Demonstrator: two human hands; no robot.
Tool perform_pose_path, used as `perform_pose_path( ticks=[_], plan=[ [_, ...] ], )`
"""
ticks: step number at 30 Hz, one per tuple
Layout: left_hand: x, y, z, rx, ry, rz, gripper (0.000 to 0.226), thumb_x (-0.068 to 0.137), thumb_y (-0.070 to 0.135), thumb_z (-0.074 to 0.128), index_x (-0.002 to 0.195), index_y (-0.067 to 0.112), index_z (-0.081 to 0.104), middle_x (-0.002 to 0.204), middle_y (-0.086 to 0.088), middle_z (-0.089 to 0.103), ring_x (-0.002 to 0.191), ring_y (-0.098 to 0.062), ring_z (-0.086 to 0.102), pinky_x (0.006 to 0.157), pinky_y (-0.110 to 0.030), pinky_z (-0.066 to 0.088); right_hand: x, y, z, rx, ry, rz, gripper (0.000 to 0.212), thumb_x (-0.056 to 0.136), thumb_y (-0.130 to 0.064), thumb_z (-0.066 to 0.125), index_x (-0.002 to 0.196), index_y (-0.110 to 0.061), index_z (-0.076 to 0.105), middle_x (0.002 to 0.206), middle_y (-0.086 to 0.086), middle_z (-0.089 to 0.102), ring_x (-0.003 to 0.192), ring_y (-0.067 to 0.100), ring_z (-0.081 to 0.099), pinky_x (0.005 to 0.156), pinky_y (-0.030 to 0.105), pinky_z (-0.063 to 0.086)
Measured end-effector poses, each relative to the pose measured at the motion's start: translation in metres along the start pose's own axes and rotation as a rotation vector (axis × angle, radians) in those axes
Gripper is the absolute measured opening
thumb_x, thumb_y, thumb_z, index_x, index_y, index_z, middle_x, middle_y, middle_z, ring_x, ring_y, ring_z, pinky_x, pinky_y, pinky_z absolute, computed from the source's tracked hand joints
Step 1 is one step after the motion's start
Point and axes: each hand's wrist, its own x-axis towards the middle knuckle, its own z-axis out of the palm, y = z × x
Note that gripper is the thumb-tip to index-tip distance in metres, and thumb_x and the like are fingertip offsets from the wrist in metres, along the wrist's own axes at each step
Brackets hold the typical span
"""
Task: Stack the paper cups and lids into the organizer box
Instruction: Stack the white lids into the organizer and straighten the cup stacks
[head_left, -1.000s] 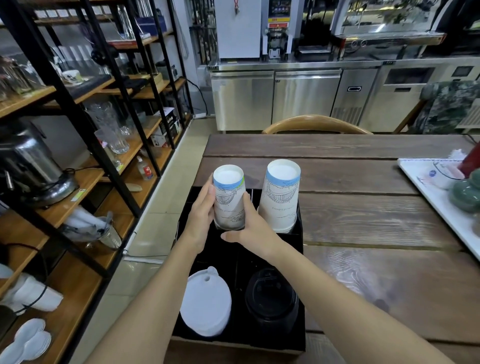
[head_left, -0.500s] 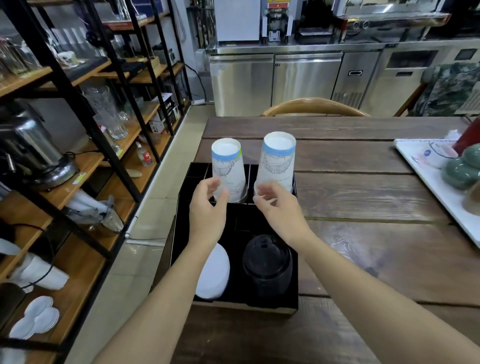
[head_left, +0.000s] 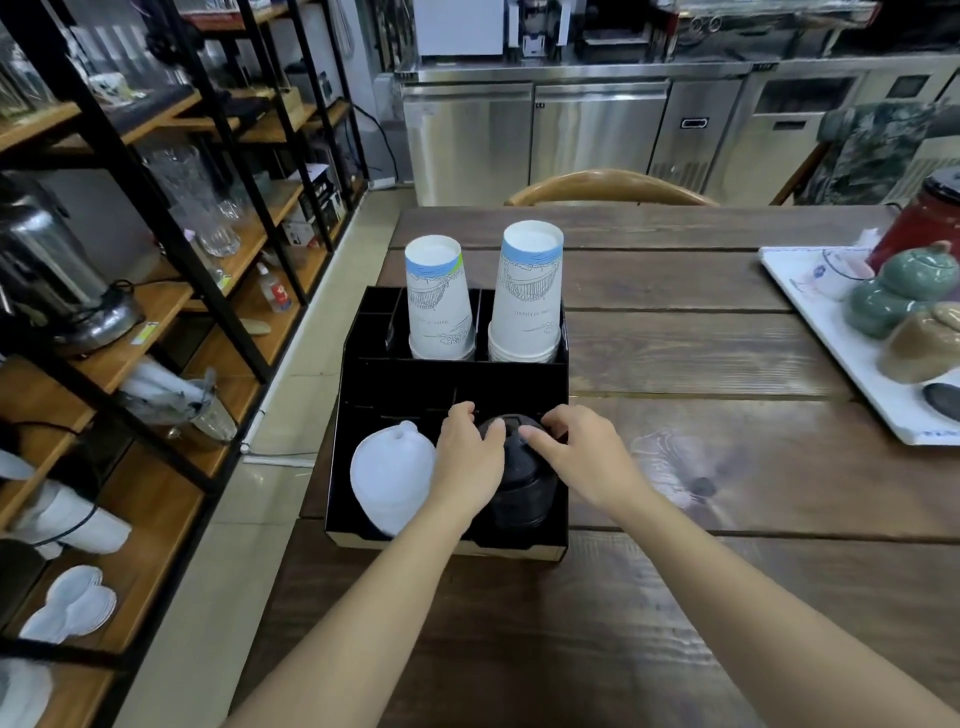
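A black organizer box (head_left: 452, 382) stands at the left edge of the wooden table (head_left: 701, 364). Two upside-down stacks of paper cups fill its rear slots: the left stack (head_left: 439, 306) and the taller right stack (head_left: 527, 293). In the front left slot a stack of white lids (head_left: 389, 478) leans tilted. The front right slot holds a stack of black lids (head_left: 519, 483). My left hand (head_left: 470, 462) and my right hand (head_left: 576, 452) rest on either side of the black lids' top, fingertips touching it.
A white tray (head_left: 831, 332) with green and brown teapots and a red container sits at the table's right. A wooden chair back (head_left: 608, 184) stands at the far edge. Black-framed shelves (head_left: 156, 218) with glassware and a metal urn line the left aisle.
Both hands let go of the left cup stack, which now stands in its rear slot, and drew back toward me onto the black lids at the box's front.
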Motion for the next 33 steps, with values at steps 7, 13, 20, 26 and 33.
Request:
perform_pose_path(
  ticks=[7,13,20,26,33],
  plan=[
    [-0.007,-0.013,0.009,0.01,-0.058,-0.02,0.035,0.091,0.035,0.048,0.122,0.02,0.045,0.119,-0.003,0.058,0.104,-0.019,0.056,0.094,-0.04,0.047,-0.012,0.007,0.002,0.1,-0.094,0.071,0.034,0.093,-0.026,0.052,0.121,-0.007,0.056,0.085,0.012,0.065,0.059,0.022,0.064,0.047,0.025,0.048],
    [-0.016,-0.018,0.016,-0.12,-0.046,0.099,0.043,0.089,0.031,0.056,0.129,0.019,0.045,0.118,0.005,0.056,0.108,-0.009,0.052,0.077,-0.012,0.04,-0.013,0.009,0.005,0.203,-0.125,0.141,0.039,0.094,-0.019,0.049,0.133,-0.013,0.047,0.093,0.016,0.062,0.05,0.024,0.061,0.039,0.03,0.054],
    [-0.004,-0.023,0.018,-0.122,0.008,0.078,0.033,0.093,0.033,0.048,0.122,0.018,0.052,0.112,0.001,0.06,0.102,-0.012,0.056,0.073,-0.015,0.041,-0.005,0.002,0.005,0.169,-0.163,0.134,0.042,0.095,-0.02,0.047,0.136,-0.011,0.042,0.087,0.015,0.061,0.031,0.008,0.053,0.033,0.021,0.044],
    [-0.004,-0.027,0.015,-0.002,-0.026,0.099,0.036,0.092,0.04,0.045,0.124,0.024,0.048,0.114,0.005,0.058,0.102,-0.011,0.055,0.08,-0.024,0.043,-0.008,0.003,0.0,0.027,-0.186,0.042,0.037,0.095,-0.025,0.047,0.128,-0.009,0.046,0.098,0.016,0.065,0.047,0.016,0.064,0.049,0.027,0.048],
    [-0.005,-0.015,-0.002,0.116,-0.042,0.16,0.048,0.092,0.04,0.048,0.133,0.016,0.044,0.132,-0.004,0.051,0.12,-0.019,0.049,0.099,-0.032,0.041,0.005,0.005,-0.013,-0.157,-0.098,-0.084,0.051,0.087,-0.049,0.051,0.124,-0.014,0.053,0.121,0.007,0.063,0.111,0.027,0.057,0.081,0.035,0.045]
  ],
)
